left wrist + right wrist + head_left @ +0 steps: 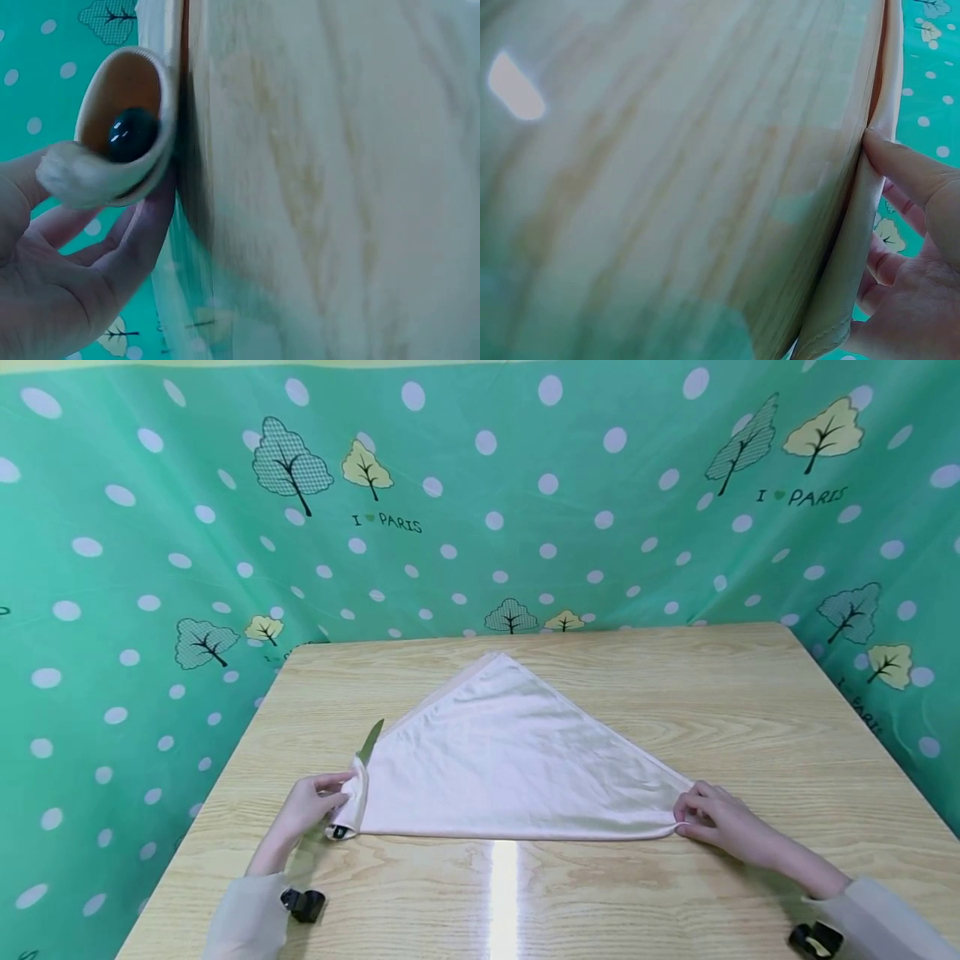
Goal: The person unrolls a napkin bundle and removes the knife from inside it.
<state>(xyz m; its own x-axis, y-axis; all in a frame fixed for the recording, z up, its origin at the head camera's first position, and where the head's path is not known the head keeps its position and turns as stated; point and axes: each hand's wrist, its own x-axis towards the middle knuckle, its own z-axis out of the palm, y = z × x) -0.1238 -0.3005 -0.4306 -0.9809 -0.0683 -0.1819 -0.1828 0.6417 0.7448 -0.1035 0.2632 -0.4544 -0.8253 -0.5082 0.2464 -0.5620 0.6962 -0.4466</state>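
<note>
Wooden table (675,710) | folded cloth (510,760) | both hands' fingers (693,810) pinch its corners, apparently

Bare table (675,693) rings the folded cloth (510,760); the green backdrop (112,610) closes three sides.
</note>
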